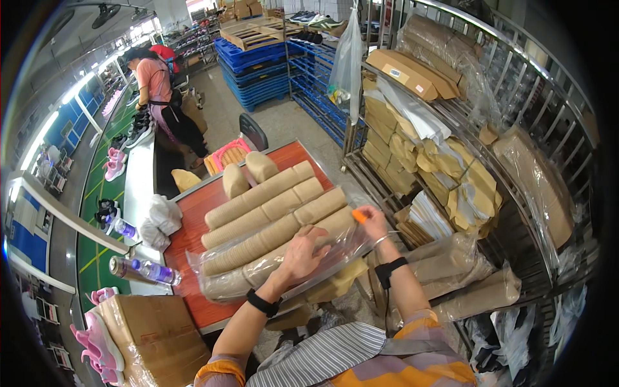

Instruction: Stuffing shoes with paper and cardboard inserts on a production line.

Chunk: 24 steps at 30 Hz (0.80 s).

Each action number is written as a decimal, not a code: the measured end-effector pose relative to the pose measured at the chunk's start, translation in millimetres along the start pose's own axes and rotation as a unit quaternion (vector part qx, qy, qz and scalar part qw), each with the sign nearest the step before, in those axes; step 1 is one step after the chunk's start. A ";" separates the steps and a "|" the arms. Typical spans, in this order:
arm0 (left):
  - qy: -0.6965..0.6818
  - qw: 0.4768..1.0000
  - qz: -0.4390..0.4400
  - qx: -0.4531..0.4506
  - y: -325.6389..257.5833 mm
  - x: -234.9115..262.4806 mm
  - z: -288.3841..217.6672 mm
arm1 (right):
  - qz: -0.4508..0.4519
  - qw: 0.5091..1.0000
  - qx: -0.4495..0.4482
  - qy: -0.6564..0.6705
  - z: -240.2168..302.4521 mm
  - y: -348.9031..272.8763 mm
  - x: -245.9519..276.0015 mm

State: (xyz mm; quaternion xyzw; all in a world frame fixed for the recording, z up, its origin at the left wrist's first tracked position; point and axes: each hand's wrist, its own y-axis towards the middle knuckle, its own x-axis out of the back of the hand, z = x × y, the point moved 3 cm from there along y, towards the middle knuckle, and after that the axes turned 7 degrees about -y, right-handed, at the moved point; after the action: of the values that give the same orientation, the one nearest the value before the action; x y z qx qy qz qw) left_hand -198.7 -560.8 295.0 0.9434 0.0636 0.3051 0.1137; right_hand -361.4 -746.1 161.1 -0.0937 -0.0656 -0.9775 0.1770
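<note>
Clear plastic bag [335,248], tan stacked rolls inside, wrinkled

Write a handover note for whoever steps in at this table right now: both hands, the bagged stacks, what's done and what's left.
Left hand: palm down on the clear plastic bag of tan stacked rolls, pressing it to the red table.
Right hand: pinches a small orange tool at the bag's far end.
Done: several bare tan stacks lie in rows on the table beyond the bag.
Left: this bag still wraps its stacks; whether it is cut open, I cannot tell. More wrapped rolls wait on the metal rack to the right.
</note>
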 end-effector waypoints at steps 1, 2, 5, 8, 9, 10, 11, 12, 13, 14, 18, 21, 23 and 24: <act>0.037 0.999 -0.031 0.003 9.0 -9.8 10.0 | 0.045 0.998 -0.043 0.017 -3.4 -0.4 -11.3; 0.052 0.997 -0.056 0.021 23.1 -20.0 23.3 | 0.047 0.997 -0.049 0.020 -4.9 2.0 -14.8; 0.064 0.992 -0.090 0.059 54.0 -53.0 48.9 | 0.117 0.992 -0.019 0.034 0.4 8.4 -20.0; 0.076 0.990 -0.096 0.071 64.5 -73.9 63.8 | 0.167 0.984 -0.044 0.050 0.0 6.5 -20.7; 0.081 0.988 -0.115 0.067 65.1 -77.2 68.7 | 0.168 0.983 -0.051 0.051 -2.2 8.9 -17.9; 0.089 0.986 -0.120 0.074 64.8 -77.2 69.1 | 0.166 0.986 0.007 0.001 3.1 9.5 -15.7; 0.089 0.986 -0.117 0.081 64.4 -77.2 70.3 | 0.163 0.983 0.066 -0.048 9.0 9.3 -14.0; 0.075 0.987 -0.114 0.084 63.3 -76.7 71.2 | 0.164 0.983 0.060 -0.053 12.3 9.1 -12.5; 0.060 0.988 -0.112 0.082 66.8 -75.9 70.4 | 0.165 0.983 0.058 -0.051 6.0 11.3 -9.5; 0.077 0.989 -0.106 0.071 67.4 -75.5 65.1 | 0.141 0.989 0.049 -0.019 -2.0 12.9 -3.9; 0.094 0.987 -0.096 0.082 64.8 -73.0 63.5 | 0.157 0.985 -0.007 0.072 -10.2 17.4 2.5; 0.086 0.988 -0.098 0.084 64.3 -73.4 63.1 | 0.184 0.982 0.024 0.041 -6.4 10.6 -13.8; 0.071 0.990 -0.088 0.087 63.2 -72.8 64.2 | 0.176 0.981 0.044 0.072 -2.4 8.7 -20.9; 0.073 0.989 -0.089 0.089 62.6 -72.2 64.5 | 0.187 0.981 0.038 0.040 -1.8 8.6 -22.3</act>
State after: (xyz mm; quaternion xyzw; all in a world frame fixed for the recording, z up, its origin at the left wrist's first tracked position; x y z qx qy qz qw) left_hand -215.6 -646.3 219.5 0.9156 0.1820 0.3548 0.0509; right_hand -338.1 -746.9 155.5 -0.0583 -0.0768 -0.9271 0.3623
